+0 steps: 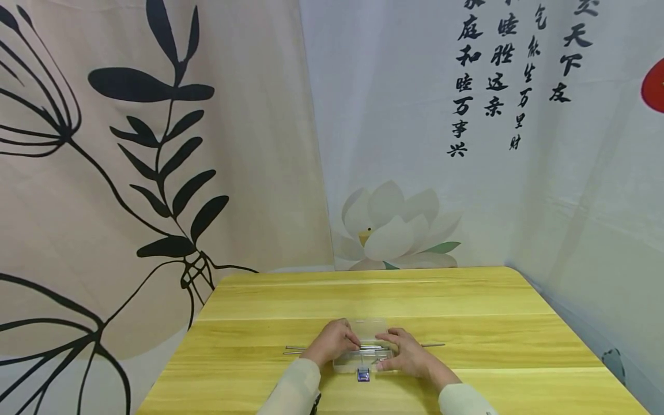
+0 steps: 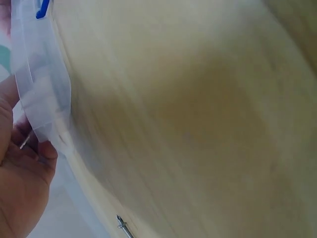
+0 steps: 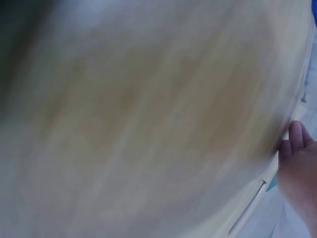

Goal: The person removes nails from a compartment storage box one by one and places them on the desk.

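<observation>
A clear plastic box point(image 1: 342, 364) stands near the front of the table, its lid point(image 1: 368, 327) raised at the back and a blue-purple clasp point(image 1: 363, 375) at the front. My left hand point(image 1: 332, 342) reaches over the box's left side, fingertips together. In the left wrist view this hand point(image 2: 25, 188) pinches a thin metal rod point(image 2: 25, 141), mostly hidden by the fingers. My right hand point(image 1: 411, 354) grips the box's right side, thumb at the front and fingers toward the back. Silver rods point(image 1: 370, 347) show between the hands.
More metal rods point(image 1: 294, 349) lie left of the box, one with a cross-shaped screwdriver tip point(image 2: 120, 221). Another rod point(image 1: 433, 344) lies to the right, its flat end point(image 3: 263, 183) toward the camera. A printed curtain point(image 1: 270, 144) hangs behind the wooden table point(image 1: 498, 323).
</observation>
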The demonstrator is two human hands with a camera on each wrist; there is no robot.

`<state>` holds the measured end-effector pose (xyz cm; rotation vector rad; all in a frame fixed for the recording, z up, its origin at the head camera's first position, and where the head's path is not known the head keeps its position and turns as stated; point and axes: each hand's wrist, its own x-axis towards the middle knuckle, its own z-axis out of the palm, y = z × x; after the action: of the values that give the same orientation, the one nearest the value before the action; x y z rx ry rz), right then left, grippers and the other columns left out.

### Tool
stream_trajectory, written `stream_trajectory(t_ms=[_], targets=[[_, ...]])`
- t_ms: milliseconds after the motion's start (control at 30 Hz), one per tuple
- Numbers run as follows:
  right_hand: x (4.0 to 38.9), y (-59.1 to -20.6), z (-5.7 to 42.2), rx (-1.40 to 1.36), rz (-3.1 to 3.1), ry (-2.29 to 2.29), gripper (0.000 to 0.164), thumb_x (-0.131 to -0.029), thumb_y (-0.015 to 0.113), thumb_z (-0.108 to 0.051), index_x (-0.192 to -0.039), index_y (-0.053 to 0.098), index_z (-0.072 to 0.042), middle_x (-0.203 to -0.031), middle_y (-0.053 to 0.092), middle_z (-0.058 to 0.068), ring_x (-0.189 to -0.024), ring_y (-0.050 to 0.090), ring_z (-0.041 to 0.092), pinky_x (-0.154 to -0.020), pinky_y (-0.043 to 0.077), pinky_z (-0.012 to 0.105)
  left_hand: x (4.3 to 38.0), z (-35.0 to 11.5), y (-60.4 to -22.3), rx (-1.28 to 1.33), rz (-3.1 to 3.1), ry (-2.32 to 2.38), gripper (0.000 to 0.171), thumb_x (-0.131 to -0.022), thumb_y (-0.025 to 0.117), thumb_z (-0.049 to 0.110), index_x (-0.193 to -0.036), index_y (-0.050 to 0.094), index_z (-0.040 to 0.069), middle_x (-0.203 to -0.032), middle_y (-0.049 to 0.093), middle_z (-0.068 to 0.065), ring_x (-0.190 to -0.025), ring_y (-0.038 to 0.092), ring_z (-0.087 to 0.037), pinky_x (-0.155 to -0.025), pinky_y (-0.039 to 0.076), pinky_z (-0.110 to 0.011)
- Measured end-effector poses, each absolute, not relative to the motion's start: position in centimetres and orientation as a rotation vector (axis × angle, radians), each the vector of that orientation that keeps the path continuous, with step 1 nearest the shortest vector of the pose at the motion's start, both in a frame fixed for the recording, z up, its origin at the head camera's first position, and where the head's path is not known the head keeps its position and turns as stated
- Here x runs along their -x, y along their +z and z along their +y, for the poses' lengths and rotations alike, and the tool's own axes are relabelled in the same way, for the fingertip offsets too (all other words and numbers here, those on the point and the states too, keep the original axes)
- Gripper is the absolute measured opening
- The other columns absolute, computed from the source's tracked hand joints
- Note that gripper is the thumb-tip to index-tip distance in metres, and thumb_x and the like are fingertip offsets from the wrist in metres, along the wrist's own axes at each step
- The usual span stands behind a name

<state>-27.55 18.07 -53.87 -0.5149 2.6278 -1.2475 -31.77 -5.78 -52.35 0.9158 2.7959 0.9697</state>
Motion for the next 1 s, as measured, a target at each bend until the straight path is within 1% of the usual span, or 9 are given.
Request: stream_trajectory(t_ms=[233,433,633,833,1000], targets=[[27.5,-53.9,18.1,0.515,2.633,-1.248,0.072,-0.078,0.085,-0.037,-0.139,0.057,-0.012,-0.150,0.031,0.030,-0.135,0.026,0.057,-0.099,0.026,0.074,32.1,-5.9,-52.5,-1.017,2.806,0.860,0.003,-0.079,0.083,0.012,-0.079,0.080,0.013,-0.080,0.052,0.008,-0.072,0.044,-0.001,-0.067,0.042,-0.018],[27.6,-53.8,18.1,0.509,2.628,-1.246,0.072,-0.078,0.085,-0.036,-0.140,0.057,-0.011,-0.150,0.031,0.030,-0.135,0.025,0.057,-0.099,0.027,0.074,32.2,-5.9,-51.9,-1.053,2.798,0.779,0.003,-0.081,0.082,0.014,-0.084,0.081,0.012,-0.080,0.050,0.008,-0.071,0.042,-0.002,-0.066,0.041,-0.018],[27.6,-53.6,18.0,0.499,2.614,-1.262,0.072,-0.079,0.084,-0.035,-0.140,0.056,-0.010,-0.150,0.030,0.030,-0.136,0.025,0.057,-0.100,0.027,0.073,32.0,-5.5,-51.0,-1.143,2.825,0.599,0.003,-0.085,0.080,0.012,-0.086,0.081,0.014,-0.080,0.053,0.009,-0.070,0.045,-0.001,-0.065,0.043,-0.017],[27.6,-53.6,18.0,0.499,2.613,-1.263,0.072,-0.079,0.084,-0.037,-0.140,0.056,-0.011,-0.150,0.030,0.030,-0.135,0.025,0.057,-0.099,0.028,0.073,31.9,-5.4,-50.8,-1.159,2.821,0.582,0.005,-0.087,0.078,0.015,-0.084,0.080,0.011,-0.081,0.053,0.009,-0.071,0.045,0.000,-0.066,0.044,-0.017],[27.5,-53.6,18.0,0.507,2.606,-1.268,0.072,-0.079,0.084,-0.038,-0.140,0.056,-0.011,-0.151,0.030,0.030,-0.135,0.026,0.057,-0.099,0.028,0.073,32.1,-5.6,-51.2,-1.131,2.808,0.607,0.004,-0.085,0.080,0.015,-0.087,0.081,0.012,-0.079,0.051,0.009,-0.071,0.043,-0.001,-0.066,0.042,-0.017]])
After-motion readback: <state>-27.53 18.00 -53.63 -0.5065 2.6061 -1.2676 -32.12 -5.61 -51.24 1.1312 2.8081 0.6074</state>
